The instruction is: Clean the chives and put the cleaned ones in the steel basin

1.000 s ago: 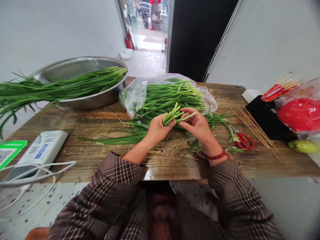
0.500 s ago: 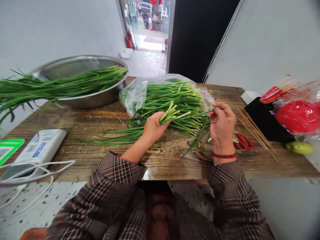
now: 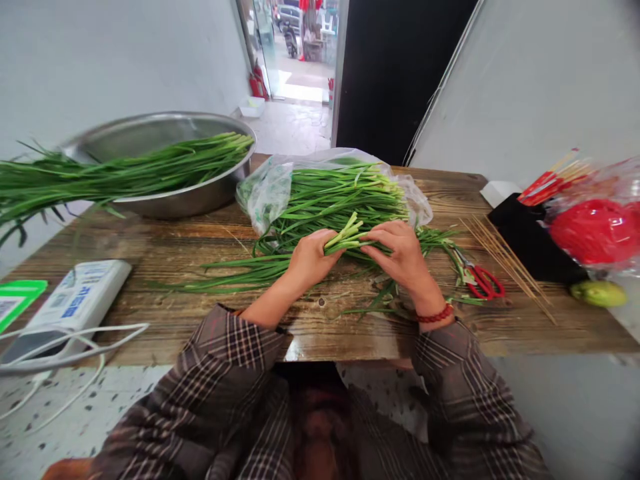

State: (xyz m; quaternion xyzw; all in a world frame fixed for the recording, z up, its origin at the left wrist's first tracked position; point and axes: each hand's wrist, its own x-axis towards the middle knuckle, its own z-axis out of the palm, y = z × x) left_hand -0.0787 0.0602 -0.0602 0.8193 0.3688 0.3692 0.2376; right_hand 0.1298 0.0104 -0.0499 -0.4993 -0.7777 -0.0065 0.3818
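My left hand (image 3: 311, 260) is closed around a small bunch of garlic chives (image 3: 346, 235), whose pale stalk ends stick out past the thumb. The leaves trail off to the left over the wood. At those pale ends, my right hand (image 3: 400, 253) has thumb and fingers pinched on a stalk of the bunch. Just behind both hands lies a large heap of chives (image 3: 335, 193) on a clear plastic bag (image 3: 270, 193). Loose trimmings (image 3: 385, 303) are scattered under and beside my right hand. Red-handled scissors (image 3: 484, 283) rest to its right, partly among the scraps.
A steel basin (image 3: 185, 203) at the back left holds more chives, their leaves hanging over its side. At the left are a white scale (image 3: 83, 293) and cables. Thin skewers (image 3: 510, 263), a black box (image 3: 535, 243) and a red bagged bundle (image 3: 595, 230) stand right.
My right hand has moved left from the right side of the heap to the stalk ends at my left hand. The scissors and scraps show more fully. My left hand has stayed put.
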